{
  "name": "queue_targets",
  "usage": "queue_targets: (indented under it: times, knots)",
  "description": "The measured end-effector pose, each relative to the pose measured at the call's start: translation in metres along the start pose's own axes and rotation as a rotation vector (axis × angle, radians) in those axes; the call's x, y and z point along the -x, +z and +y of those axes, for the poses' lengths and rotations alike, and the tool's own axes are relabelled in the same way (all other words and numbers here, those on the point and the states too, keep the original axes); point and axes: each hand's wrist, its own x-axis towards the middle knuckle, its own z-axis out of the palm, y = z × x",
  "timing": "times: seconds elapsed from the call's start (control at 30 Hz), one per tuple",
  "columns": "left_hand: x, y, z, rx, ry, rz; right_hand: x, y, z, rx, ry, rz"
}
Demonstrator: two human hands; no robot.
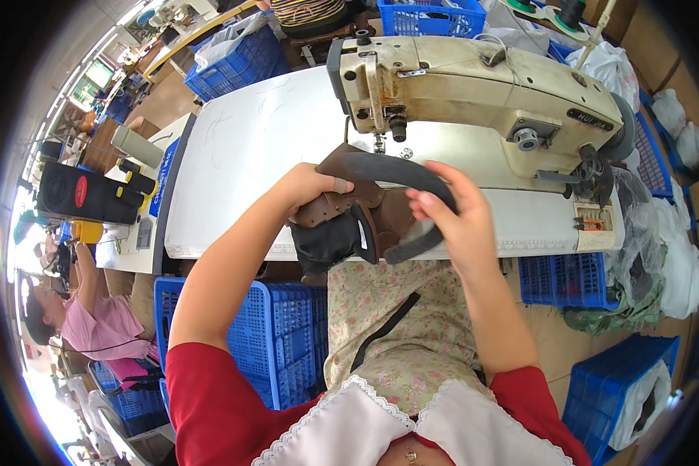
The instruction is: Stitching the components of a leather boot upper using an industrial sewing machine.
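Note:
My left hand (318,190) is closed on a brown leather piece (386,208), its thumb lying on top. The piece has a black lining (330,237) showing at its lower left, with a small white tag. From its far side a dark grey curved strip (412,175) arcs over to the right and bends back toward me. My right hand (460,213) grips this strip at the bend, fingers and thumb pinched round it. Both hands are just in front of the needle area of a cream sewing machine (458,85); the leather's far corner lies near the presser foot (379,143).
The white sewing table (241,155) runs under the machine. Blue plastic crates (268,334) stand at my left, with another crate (563,279) at the right beside plastic bags (679,256). A person in pink (105,322) works at another machine (78,190) at far left.

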Motion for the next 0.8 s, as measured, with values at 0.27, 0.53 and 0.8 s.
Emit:
queue_targets:
  times: [0.27, 0.53, 0.8]
  knots:
    - [-0.022, 0.008, -0.006, 0.088, 0.060, -0.022, -0.019, -0.001, 0.106, 0.142, 0.208, 0.167]
    - [-0.040, 0.010, 0.018, -0.465, 0.261, 0.094, -0.033, -0.010, 0.104, 0.516, 0.265, -0.026]
    - [-0.050, 0.007, 0.015, -0.585, 0.221, 0.126, -0.074, -0.008, 0.088, 0.843, 0.249, -0.164]
